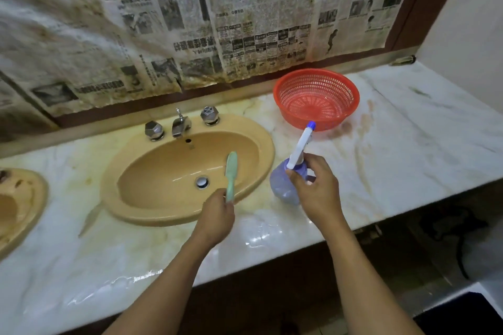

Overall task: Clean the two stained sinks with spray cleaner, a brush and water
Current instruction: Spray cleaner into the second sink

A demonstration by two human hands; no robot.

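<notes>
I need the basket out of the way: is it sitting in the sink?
No, the basket stands on the counter, right of the sink.

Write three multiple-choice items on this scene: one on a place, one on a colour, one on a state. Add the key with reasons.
1. Where is the basket?
A. On the floor
B. On the counter, right of the sink
C. Hung on the wall

2. What colour is the brush?
A. Red
B. Green
C. Black

3. What is the right hand doing?
A. Resting open
B. Turning a tap
C. Gripping the spray bottle

Key:
1 B: the basket stands on the counter beyond the sink's right rim.
2 B: the brush held by the left hand is pale green.
3 C: the right hand curls round the bottle's neck.
</notes>
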